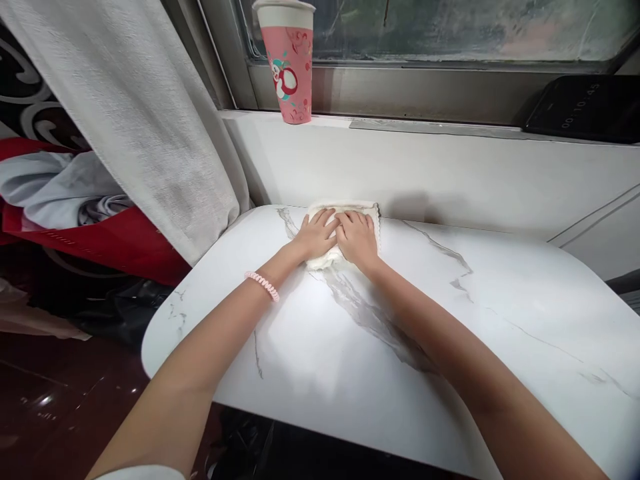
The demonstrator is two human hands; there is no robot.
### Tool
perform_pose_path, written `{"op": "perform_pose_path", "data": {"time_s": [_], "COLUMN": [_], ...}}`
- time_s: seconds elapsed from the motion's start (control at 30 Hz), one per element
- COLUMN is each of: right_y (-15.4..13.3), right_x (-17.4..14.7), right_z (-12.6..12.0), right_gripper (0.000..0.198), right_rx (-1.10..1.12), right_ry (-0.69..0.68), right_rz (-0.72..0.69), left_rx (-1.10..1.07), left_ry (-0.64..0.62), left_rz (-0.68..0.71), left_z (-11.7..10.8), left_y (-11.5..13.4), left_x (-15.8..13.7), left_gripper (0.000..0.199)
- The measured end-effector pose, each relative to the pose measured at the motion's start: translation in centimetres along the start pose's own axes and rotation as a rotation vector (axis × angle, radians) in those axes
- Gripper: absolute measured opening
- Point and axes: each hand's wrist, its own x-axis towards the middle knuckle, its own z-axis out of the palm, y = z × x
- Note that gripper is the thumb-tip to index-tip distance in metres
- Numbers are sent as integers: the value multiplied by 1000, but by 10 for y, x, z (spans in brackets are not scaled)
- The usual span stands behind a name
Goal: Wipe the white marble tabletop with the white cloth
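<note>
A cream-white cloth (369, 210) with a scalloped edge lies flat at the far edge of the white marble-patterned table (310, 347). My left hand (319, 233) rests on the cloth's left part, fingers stretched out and spread. Beside it, my right hand (356, 237) lies palm down on the right part, its fingers extended and the tips of the two hands touching or nearly so. A pink coiled band (262, 285) circles my left wrist. The hands cover much of the cloth.
On the sill behind the table stand a pink paper cup (290, 67) and, at the right, a black phone (585, 110) showing a timer. A white curtain (150, 113) hangs at the left, next to a red bag (110, 243) holding folded clothes.
</note>
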Motion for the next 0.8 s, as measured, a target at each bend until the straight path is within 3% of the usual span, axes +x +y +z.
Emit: {"op": "perform_pose_path", "data": {"time_s": [0.3,0.8], "right_y": [-61,-93], "right_x": [-60,-180], "right_z": [-8,-67], "right_gripper": [37,44], "right_rx": [8,105], "right_ry": [-22,-228], "right_rz": [-104,-296], "left_rx": [54,57], "left_ry": [-26,-41], "left_rz": [-25,28], "left_z": [-8,-7], "left_y": [0,67], "left_x": [-94,-226], "left_gripper": [57,60]}}
